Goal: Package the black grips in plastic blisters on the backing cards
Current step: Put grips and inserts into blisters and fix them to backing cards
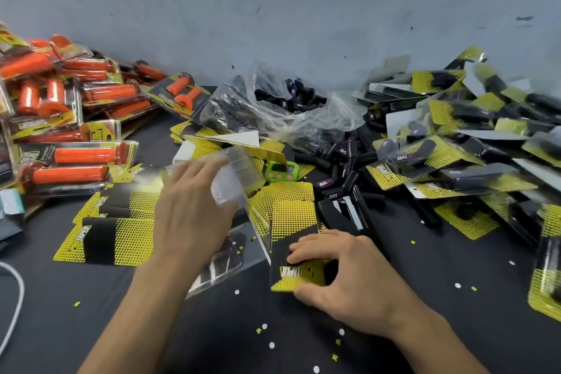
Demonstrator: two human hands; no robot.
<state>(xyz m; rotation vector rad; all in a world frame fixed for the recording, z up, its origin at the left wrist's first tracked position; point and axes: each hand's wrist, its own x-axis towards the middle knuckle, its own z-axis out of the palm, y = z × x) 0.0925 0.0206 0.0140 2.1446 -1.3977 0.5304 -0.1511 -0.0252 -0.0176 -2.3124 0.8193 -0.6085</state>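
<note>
Right hand [337, 276] grips a yellow-and-black backing card [293, 222] lying on the dark counter [425, 282], thumb at its near edge, while left hand [191, 215], blurred, meets a clear blister [233, 173] (grasp cannot be told), and loose black grips [340, 158] lie heaped beyond, beside a plastic bag [273, 106].

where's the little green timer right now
Head view, mid-table: the green timer sits in front of the clear plastic bag, left of the loose black grips, beyond the left hand.
</note>
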